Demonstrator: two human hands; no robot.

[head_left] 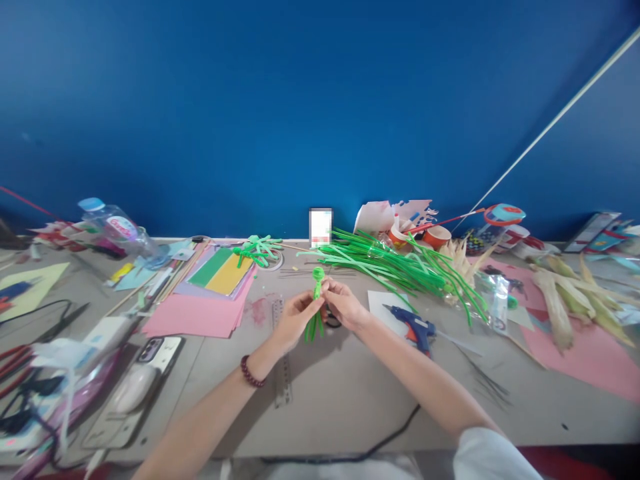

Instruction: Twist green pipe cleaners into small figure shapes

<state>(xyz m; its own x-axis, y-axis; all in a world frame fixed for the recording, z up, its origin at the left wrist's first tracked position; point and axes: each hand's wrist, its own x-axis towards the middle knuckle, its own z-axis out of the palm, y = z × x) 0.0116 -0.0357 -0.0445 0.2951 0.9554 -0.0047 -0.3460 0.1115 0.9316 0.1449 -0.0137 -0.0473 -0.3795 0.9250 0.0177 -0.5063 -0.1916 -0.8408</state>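
Between my two hands, above the middle of the table, is a small green pipe-cleaner figure point(318, 275) with a round coiled top and several loose strands hanging below. My left hand point(296, 319) pinches it from the left side, its fingers partly hiding the middle. From the right, my right hand point(344, 303) grips the same figure near its upper part with thumb and fingertips. A clear ruler point(282, 373) lies under my left wrist. Something dark and round on the table is partly hidden behind my right hand.
A bundle of green pipe cleaners point(400, 263) lies at the back right, with a blue glue gun point(419, 330) nearer. Pink paper point(195, 319) and coloured sheets lie left. A phone point(135, 387), a plastic bottle point(117, 227) and corn husks point(555, 307) are farther out. A blue wall point(320, 120) stands behind.
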